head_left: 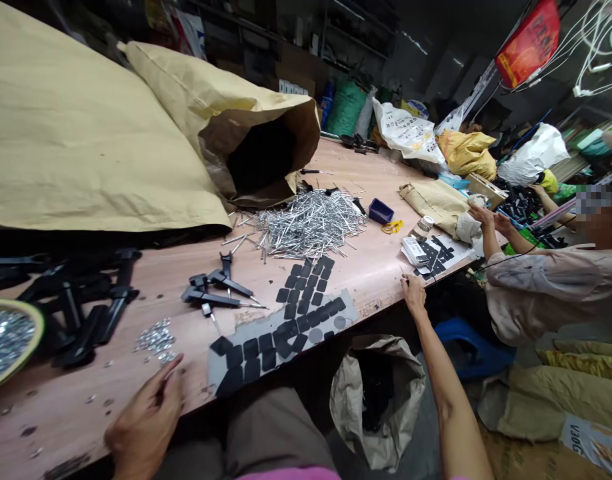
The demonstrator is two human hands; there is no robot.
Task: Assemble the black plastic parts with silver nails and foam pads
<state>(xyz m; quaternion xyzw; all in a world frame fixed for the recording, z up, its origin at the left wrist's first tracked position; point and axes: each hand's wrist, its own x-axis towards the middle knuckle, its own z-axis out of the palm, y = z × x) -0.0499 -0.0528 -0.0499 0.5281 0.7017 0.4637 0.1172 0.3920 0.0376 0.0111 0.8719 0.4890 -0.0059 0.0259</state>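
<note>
Left hand: the left hand point(147, 415) is at the worktop's point(371, 283) near edge, to the left of the pin heap point(311, 223) and nearer the wearer; index finger extended, beside the metal bits point(159, 339).
Left grip: cannot tell whether the thumb and fingers close on anything.
Right hand: the right hand point(414, 293) is at the worktop edge, right of the pin heap and nearer the wearer, just beside the white papers point(413, 255).
Right grip: fingers bent, fingertips too small to read; cannot tell if it holds something.
Metal bits: a small scatter, left of the pin heap and nearer the wearer.
Black handles: several black handles point(216, 299) with pins sticking out, left of the pin heap, on its near side.
Black pads: loose rows of black pads point(303, 307) just on the near side of the pin heap; more on a grey sheet point(350, 312), farther from it.
Sacks: an open paper sack point(186, 83) behind the pin heap, its mouth facing it; a floor sack point(343, 387) below the worktop, on the pin heap's near side.
Blue tray: the blue tray point(381, 211) is just right of the pin heap.
Co-worker: a co-worker point(546, 287) sits well right of the pin heap, both hands raised.
</note>
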